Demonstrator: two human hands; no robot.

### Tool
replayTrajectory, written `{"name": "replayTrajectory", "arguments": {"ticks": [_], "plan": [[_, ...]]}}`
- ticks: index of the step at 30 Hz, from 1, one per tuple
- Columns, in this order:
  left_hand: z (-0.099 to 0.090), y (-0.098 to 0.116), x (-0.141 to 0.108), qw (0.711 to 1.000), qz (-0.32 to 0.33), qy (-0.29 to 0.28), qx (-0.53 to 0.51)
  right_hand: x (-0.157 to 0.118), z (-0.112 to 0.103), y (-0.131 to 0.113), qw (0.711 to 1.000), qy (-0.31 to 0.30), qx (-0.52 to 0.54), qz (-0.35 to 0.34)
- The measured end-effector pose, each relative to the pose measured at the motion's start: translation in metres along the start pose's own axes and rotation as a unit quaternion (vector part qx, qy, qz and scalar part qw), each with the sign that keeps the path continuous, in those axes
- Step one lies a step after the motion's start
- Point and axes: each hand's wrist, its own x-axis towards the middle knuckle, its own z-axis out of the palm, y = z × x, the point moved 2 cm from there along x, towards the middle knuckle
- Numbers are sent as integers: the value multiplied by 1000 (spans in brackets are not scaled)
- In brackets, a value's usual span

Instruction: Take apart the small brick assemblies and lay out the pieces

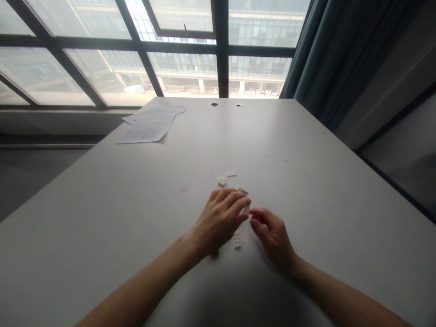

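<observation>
My left hand (223, 217) is closed, pinching a small white toy brick (246, 209) between thumb and fingers. Just to its right is my right hand (273, 236), its fingers curled, with thumb and index tips slightly apart and close to that brick. I see nothing held in it. Below the left hand a white studded brick (237, 241) lies on the table, its far end partly covered. Past the knuckles are a dark grey piece (243, 191), a cream studded piece (222, 182) and a thin white strip (232, 174). A small brownish thing (214, 254) shows under the left wrist, too blurred to name.
The white table (299, 190) stretches forward to a large window (190, 72). Printed sheets of paper (150, 125) lie at the far left. Two round holes, one a dark hole (214, 104), sit near the far edge. A dark curtain (316, 59) hangs at the right.
</observation>
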Motion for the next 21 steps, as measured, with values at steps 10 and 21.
{"name": "replayTrajectory", "arguments": {"ticks": [10, 21], "plan": [[6, 23, -22, 996, 22, 50, -66, -7, 4, -4, 998, -38, 38, -16], [6, 20, -24, 999, 10, 31, -32, -12, 1, 11, 997, 36, 67, 4]]}}
